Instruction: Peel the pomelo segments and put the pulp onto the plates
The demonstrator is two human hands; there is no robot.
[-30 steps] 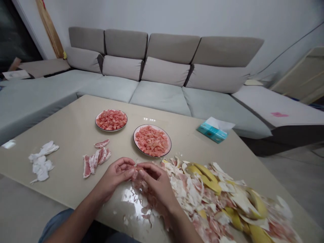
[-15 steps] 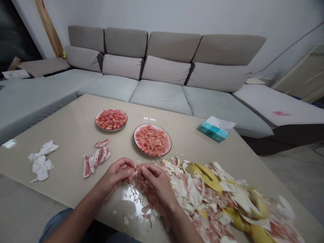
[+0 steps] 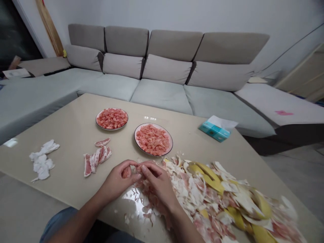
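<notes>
My left hand and my right hand meet over the near middle of the beige table. Both are closed in a pinch on one small pink piece of pomelo flesh, the left cupping it, the right thumb and fingers at its top edge. Just beyond stands a plate of peeled pink pieces, with a second such plate farther left. Unpeeled pomelo segments lie left of my hands.
A big heap of white pith, pink membrane and yellow peel covers the table's right near part. Crumpled white tissues lie far left, a teal tissue pack at the back right. A grey sofa wraps behind.
My hands have stayed in place; the left fingers have curled further round the pink piece and the right fingers have shifted slightly on it. The view tilted up a little.
</notes>
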